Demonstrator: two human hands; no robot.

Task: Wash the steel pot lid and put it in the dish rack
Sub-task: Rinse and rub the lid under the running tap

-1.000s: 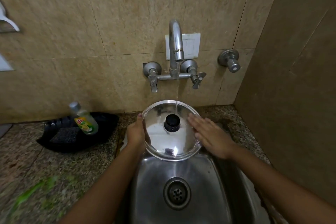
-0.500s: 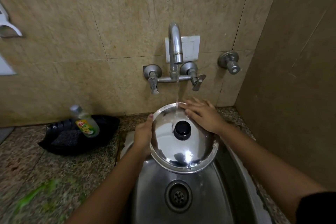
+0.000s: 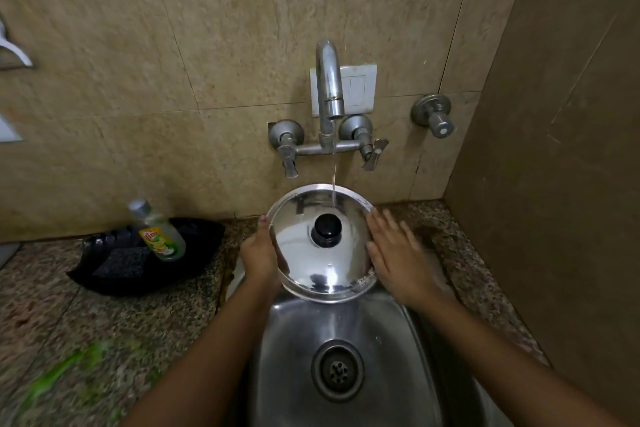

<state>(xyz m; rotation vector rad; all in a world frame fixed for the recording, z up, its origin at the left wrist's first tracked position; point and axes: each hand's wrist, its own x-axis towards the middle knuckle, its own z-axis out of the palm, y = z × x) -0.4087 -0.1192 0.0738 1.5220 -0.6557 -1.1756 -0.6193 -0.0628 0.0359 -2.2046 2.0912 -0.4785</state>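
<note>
Over the steel sink (image 3: pixel 408 350), the left hand (image 3: pixel 259 253) grips the steel pot lid (image 3: pixel 322 246) by its left rim, the right hand (image 3: pixel 398 256) lies flat and open on its right edge, with tap (image 3: pixel 329 87) water hitting the lid, and a soap bottle (image 3: pixel 157 232) in a black tray (image 3: pixel 104 274) to the left.

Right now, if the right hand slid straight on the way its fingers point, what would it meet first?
The right hand points up-left along the steel pot lid's rim; it would probably meet the water stream first, though depth is unclear.
</note>
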